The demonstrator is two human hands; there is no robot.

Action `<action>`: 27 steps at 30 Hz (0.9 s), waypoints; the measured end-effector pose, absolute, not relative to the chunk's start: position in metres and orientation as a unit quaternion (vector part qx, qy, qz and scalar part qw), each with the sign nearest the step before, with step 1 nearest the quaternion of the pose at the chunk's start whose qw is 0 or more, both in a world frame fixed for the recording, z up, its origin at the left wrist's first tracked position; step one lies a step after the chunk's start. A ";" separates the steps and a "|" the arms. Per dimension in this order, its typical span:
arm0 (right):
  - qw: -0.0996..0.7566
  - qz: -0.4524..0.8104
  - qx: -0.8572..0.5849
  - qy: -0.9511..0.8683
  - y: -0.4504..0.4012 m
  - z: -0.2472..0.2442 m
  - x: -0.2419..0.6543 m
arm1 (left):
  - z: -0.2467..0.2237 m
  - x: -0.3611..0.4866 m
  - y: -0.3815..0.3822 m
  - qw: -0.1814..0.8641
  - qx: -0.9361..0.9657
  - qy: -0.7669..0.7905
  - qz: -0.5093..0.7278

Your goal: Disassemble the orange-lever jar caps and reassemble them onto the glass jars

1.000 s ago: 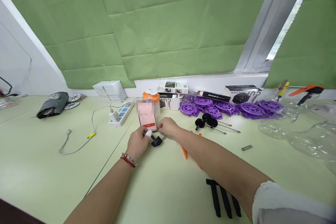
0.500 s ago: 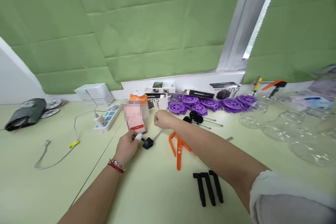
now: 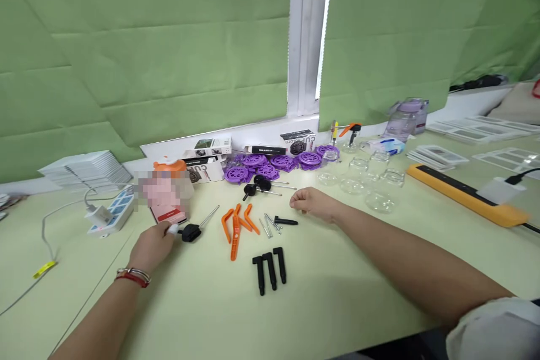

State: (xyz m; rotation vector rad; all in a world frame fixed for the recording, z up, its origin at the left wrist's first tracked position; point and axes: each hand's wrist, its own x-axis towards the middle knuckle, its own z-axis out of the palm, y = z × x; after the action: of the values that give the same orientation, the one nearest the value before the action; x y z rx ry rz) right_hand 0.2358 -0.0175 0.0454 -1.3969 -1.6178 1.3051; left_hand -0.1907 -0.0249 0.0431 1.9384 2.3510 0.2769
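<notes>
My left hand [image 3: 151, 247], with a red and silver bracelet on the wrist and a white cot on one fingertip, grips the lower edge of a phone [image 3: 165, 208] that leans on an orange-lidded cup [image 3: 169, 166]. Just to its right lies a black knob with a metal rod [image 3: 192, 231]. My right hand [image 3: 311, 202] rests on the table with fingers curled and nothing visible in it, beside a short black peg [image 3: 286, 220] and a few metal screws [image 3: 267, 225]. Orange clips [image 3: 234, 225] and three black pegs [image 3: 270, 269] lie between my arms.
Purple wheels [image 3: 261, 165], small boxes [image 3: 210, 147] and black-knobbed rods [image 3: 256, 185] line the window sill. Clear glass jars [image 3: 373, 183] and an orange power strip [image 3: 466, 196] sit to the right, and a white power strip [image 3: 110, 214] and stacked white cards [image 3: 84, 166] to the left.
My view has swung right, bringing the jars and orange power strip into sight. My right hand left the phone and moved right to the screws and peg; my left hand stayed at the phone.
</notes>
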 end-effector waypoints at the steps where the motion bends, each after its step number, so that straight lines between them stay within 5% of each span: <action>1: 0.312 0.498 -0.537 -0.606 -0.023 0.039 0.239 | 0.049 -0.186 -0.027 0.020 0.622 0.779 0.082; 6: 0.340 0.498 -0.526 -0.600 -0.035 0.020 0.242 | 0.082 -0.123 -0.048 -0.066 0.627 0.767 0.121; 14: 0.360 0.482 -0.516 -0.610 -0.035 0.006 0.243 | 0.075 0.013 -0.046 0.096 0.863 0.476 0.141; 27: 0.292 0.238 -0.416 -0.828 -0.038 0.002 0.237 | 0.047 0.045 -0.013 0.083 0.899 0.427 0.049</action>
State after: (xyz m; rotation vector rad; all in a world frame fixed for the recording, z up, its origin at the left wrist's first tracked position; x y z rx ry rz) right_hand 0.2368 -0.0380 0.0022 -1.1076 -2.2051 0.6348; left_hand 0.0454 -0.0128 0.0470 2.6844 1.2746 0.1449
